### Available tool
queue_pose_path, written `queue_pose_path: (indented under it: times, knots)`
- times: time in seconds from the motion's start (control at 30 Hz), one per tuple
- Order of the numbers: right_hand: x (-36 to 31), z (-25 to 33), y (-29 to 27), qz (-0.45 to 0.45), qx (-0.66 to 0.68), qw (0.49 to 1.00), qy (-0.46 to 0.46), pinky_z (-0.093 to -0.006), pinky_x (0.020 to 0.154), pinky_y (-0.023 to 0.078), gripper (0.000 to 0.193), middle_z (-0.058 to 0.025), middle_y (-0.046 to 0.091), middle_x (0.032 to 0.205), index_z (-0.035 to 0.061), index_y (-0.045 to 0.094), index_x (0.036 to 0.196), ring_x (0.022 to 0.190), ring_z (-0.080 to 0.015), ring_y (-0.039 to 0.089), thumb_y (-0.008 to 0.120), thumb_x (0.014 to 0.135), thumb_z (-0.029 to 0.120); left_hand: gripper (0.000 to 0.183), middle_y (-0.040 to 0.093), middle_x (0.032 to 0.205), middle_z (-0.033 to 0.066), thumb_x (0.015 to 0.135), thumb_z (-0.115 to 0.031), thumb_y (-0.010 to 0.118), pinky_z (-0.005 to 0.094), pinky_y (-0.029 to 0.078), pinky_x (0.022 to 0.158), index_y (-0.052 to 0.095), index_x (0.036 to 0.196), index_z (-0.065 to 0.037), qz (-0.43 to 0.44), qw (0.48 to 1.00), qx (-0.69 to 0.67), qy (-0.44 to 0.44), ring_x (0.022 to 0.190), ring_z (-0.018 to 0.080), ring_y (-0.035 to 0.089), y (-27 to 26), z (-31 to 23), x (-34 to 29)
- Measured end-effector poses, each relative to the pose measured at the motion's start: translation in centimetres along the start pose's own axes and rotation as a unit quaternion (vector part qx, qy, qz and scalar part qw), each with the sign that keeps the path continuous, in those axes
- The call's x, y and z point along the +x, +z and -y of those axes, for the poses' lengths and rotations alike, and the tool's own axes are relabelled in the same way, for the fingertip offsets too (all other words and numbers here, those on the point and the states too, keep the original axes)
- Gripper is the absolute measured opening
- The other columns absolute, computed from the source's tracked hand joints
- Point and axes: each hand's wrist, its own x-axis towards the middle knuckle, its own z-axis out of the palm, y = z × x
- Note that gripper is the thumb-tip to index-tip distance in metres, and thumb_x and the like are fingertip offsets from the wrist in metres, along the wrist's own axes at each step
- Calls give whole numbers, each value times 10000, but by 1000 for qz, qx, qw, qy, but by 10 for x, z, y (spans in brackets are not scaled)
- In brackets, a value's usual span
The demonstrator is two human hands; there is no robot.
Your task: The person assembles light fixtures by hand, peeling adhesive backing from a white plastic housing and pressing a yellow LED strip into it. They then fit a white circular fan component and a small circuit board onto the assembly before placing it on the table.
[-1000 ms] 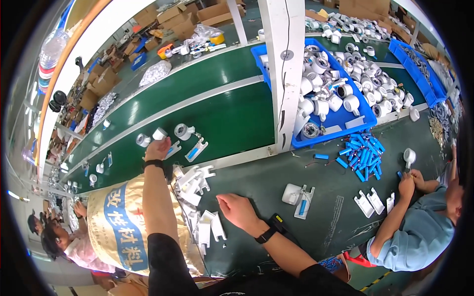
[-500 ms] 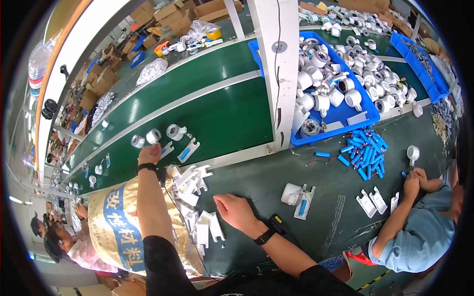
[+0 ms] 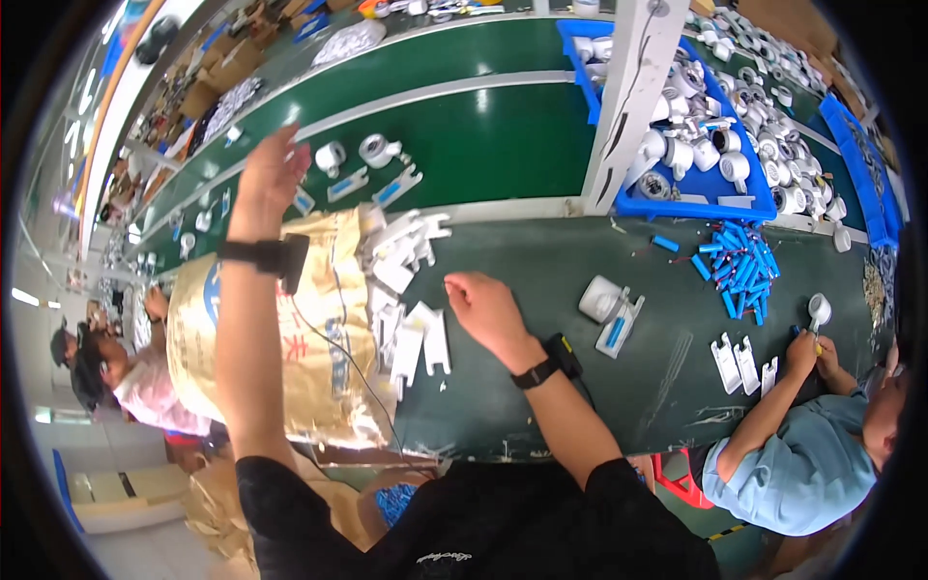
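My left hand (image 3: 274, 169) is raised over the green conveyor belt, fingers apart, with nothing seen in it. Near its fingertips lie two white round housings (image 3: 379, 150) and several white trays with blue cells (image 3: 397, 186); part of that row is hidden behind my hand. My right hand (image 3: 488, 311) rests on the dark green worktable with curled fingers; whatever they may hold is hidden. To its left lies a pile of white plastic brackets (image 3: 411, 253), on and beside a tan woven sack (image 3: 333, 333). Right of it lies another white housing (image 3: 601, 298) with a cell tray (image 3: 619, 326).
A blue bin (image 3: 696, 206) full of white housings stands behind a white post (image 3: 633, 106). Blue battery cells (image 3: 739, 266) are heaped at the right. A co-worker in a light blue shirt (image 3: 793, 464) handles a white housing (image 3: 819, 309). A cable crosses the sack.
My left hand has lifted off the belt beside the housings, and its fingers have spread. A further cell tray now shows beneath it. My right hand stays on the table while the view has shifted.
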Motion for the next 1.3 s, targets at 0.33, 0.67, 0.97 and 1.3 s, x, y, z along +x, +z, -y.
queue_pose_path:
  times: [0.33,0.67,0.97,1.3]
  knots:
    - [-52,66,34,109,-123,982,95,-479,936,513,665,-318,402,1383,-42,447,1392,1095,-497,591,737,853,217,409,637,1151,150,839,-206,747,446,511,895,643,1195,-35,3,740,611,282,1086,355,599,-2,124,-367]
    - [-82,55,-8,84,-192,977,-41,-447,972,495,525,-235,486,1364,-5,495,1355,1174,-441,557,665,860,39,337,649,1038,248,923,-150,660,474,523,786,652,1209,28,-60,766,566,298,921,429,646,-26,188,-317]
    - [-81,77,-27,31,33,997,-60,-404,1096,414,524,-208,482,1436,16,448,1424,1314,-379,483,633,957,165,304,696,1020,254,1006,-189,565,446,527,784,667,1237,-20,-94,773,542,316,902,407,670,-33,158,-330]
    - [-116,88,-109,57,490,820,289,-237,604,553,262,-87,711,934,9,618,1124,720,-132,703,600,1024,250,893,483,1471,140,814,-110,832,341,492,997,312,1528,20,192,977,-73,49,1225,217,566,40,168,-390]
